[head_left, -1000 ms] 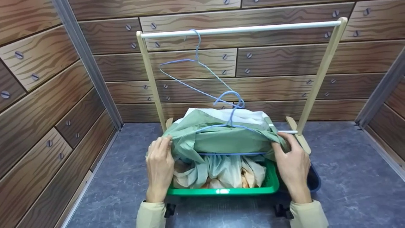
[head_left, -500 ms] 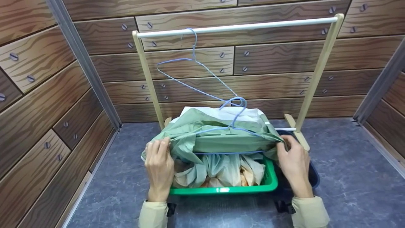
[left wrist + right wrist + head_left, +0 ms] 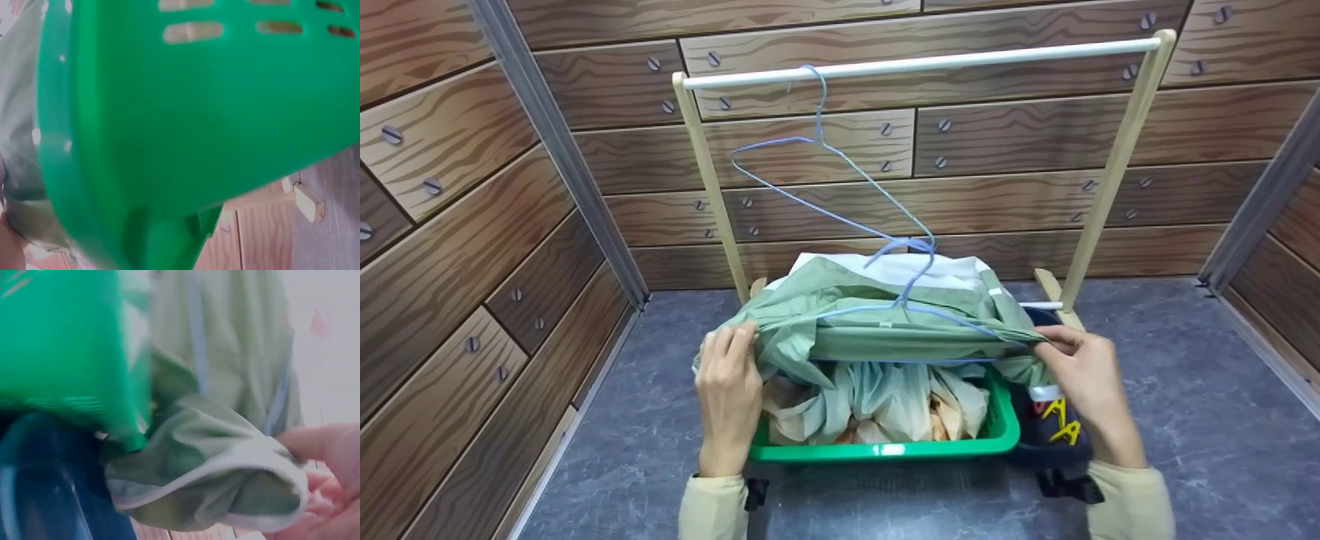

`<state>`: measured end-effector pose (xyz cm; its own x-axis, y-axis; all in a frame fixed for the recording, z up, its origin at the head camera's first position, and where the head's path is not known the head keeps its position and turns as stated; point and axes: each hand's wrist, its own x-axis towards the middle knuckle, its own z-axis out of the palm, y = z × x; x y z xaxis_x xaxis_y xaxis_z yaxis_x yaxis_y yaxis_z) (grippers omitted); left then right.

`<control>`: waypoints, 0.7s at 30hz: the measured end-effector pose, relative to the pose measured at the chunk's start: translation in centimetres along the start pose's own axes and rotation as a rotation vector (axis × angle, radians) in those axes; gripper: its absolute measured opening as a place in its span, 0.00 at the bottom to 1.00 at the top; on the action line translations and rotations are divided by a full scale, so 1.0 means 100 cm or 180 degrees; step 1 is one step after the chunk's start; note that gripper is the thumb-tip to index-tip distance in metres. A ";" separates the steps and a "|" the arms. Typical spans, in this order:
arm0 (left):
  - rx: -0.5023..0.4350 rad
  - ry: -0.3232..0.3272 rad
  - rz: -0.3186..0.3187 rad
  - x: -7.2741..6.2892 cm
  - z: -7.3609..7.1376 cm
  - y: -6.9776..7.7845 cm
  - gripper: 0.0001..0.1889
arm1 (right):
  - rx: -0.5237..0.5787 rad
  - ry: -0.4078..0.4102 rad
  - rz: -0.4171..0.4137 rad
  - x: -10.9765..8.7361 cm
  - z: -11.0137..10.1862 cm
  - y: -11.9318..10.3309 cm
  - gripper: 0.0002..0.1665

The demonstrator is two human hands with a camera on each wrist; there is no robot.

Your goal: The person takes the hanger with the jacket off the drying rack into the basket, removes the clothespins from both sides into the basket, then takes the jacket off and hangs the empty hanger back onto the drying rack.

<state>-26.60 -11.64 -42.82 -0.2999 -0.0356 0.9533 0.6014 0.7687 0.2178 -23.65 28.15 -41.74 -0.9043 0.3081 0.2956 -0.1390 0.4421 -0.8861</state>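
A green and white shirt point(image 3: 840, 289) lies bunched over the back of a green basket point(image 3: 877, 451). A blue wire hanger point(image 3: 911, 289) is at the shirt, its shoulder bar along the green cloth and its hook tipped up and back. My left hand point(image 3: 727, 394) grips the cloth at the shirt's left side. At the right, my right hand point(image 3: 1091, 386) pinches the cloth near the hanger's right end, thumb below the fingers. In the right wrist view a white-edged sleeve opening point(image 3: 264, 464) hangs beside that hand. The left wrist view is mostly filled by the basket's wall point(image 3: 197, 112).
Several pale, crumpled garments point(image 3: 885, 409) fill the basket. A dark blue bin point(image 3: 1035, 446) with yellow clothespins point(image 3: 1065, 431) stands to its right. Behind, a second blue hanger point(image 3: 817, 142) hangs from the white rod point(image 3: 945, 58) of a wooden rack point(image 3: 1110, 180).
My right hand has moved right, drawing the cloth outward and uncovering clothespins in the bin. The hanger's hook has tilted and sunk lower. My left hand has shifted slightly left.
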 end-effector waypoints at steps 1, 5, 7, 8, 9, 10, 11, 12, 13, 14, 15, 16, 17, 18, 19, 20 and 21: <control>-0.0034 -0.0012 -0.0005 0.001 -0.001 -0.001 0.13 | 0.0180 -0.0133 0.0069 0.001 -0.004 0.001 0.13; -0.0161 -0.0046 -0.0008 0.002 -0.003 -0.004 0.12 | 0.0551 -0.0480 0.0197 0.005 -0.013 0.006 0.14; -0.0212 -0.0032 -0.0018 0.002 -0.004 -0.004 0.12 | 0.0561 -0.0499 0.0143 0.005 -0.014 0.007 0.14; -0.0221 -0.0013 -0.0023 0.002 -0.004 -0.004 0.12 | 0.0525 -0.0465 0.0105 0.005 -0.014 0.008 0.14; -0.0218 0.0019 -0.0018 0.002 -0.004 -0.004 0.13 | 0.0417 -0.0402 0.0047 0.005 -0.013 0.008 0.14; -0.0207 0.0054 -0.0011 0.001 -0.004 -0.003 0.13 | 0.0262 -0.0327 -0.0002 0.005 -0.011 0.008 0.14; -0.0196 0.0086 -0.0005 0.001 -0.003 -0.003 0.13 | 0.0071 -0.0266 -0.0038 0.004 -0.009 0.007 0.15; -0.0179 0.0120 0.0008 0.001 -0.003 -0.002 0.13 | -0.0125 -0.0211 -0.0050 0.004 -0.007 0.007 0.15; -0.0155 0.0147 0.0024 0.001 -0.003 -0.002 0.12 | -0.0323 -0.0177 -0.0049 0.004 -0.004 0.006 0.16; -0.0129 0.0160 0.0035 0.001 -0.003 -0.002 0.12 | -0.0501 -0.0156 -0.0042 0.003 -0.002 0.006 0.17; -0.0107 0.0169 0.0042 0.001 -0.002 -0.001 0.12 | -0.0659 -0.0146 -0.0042 0.002 -0.001 0.005 0.17; -0.0090 0.0171 0.0038 0.001 -0.002 -0.002 0.12 | -0.0734 -0.0148 -0.0038 0.002 0.001 0.004 0.17; -0.0076 0.0162 0.0023 0.001 -0.002 -0.002 0.12 | -0.0728 -0.0154 -0.0044 0.002 0.002 0.004 0.17; -0.0073 0.0146 0.0005 0.002 -0.002 -0.003 0.12 | -0.0649 -0.0160 -0.0039 0.002 0.002 0.003 0.17; -0.0070 0.0124 -0.0027 0.002 -0.002 -0.005 0.11 | -0.0510 -0.0184 -0.0040 0.002 0.003 0.003 0.16; -0.0069 0.0098 -0.0064 0.002 -0.004 -0.007 0.11 | -0.0315 -0.0226 -0.0041 0.002 0.003 0.003 0.15; -0.0079 0.0064 -0.0111 0.002 -0.005 -0.009 0.10 | -0.0082 -0.0293 -0.0041 0.003 0.003 0.003 0.14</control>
<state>-26.85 -12.66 -42.74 -0.3063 -0.0751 0.9490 0.6090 0.7507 0.2560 -24.06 28.15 -42.03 -0.9359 0.2242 0.2717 -0.1414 0.4674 -0.8727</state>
